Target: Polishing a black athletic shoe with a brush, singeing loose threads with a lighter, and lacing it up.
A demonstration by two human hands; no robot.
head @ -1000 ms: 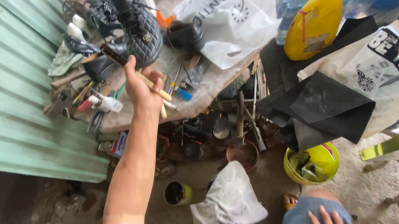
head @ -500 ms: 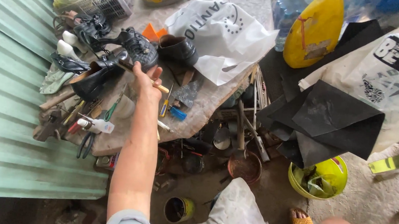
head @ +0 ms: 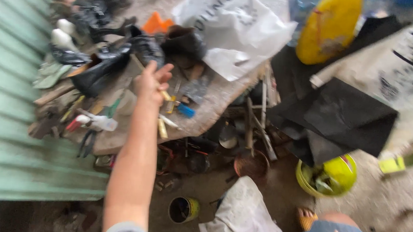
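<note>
Cluttered workbench (head: 216,107) against green corrugated wall (head: 8,119); left hand (head: 149,82) above tools.

Around my left hand (head: 151,82) the tabletop (head: 216,105) is crowded: black shoes (head: 101,65) to its left, a dark boot (head: 184,44) and white plastic bag (head: 239,30) beyond, small tools (head: 171,112) beneath. Bare slab shows only right of the hand, towards the edge.

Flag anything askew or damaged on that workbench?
Nothing clearly damaged; the frame is blurred. The bench is heaped: black shoes lie tipped among loose tools, and a white plastic bag droops over its edge. The left hand reaches over them.
</note>
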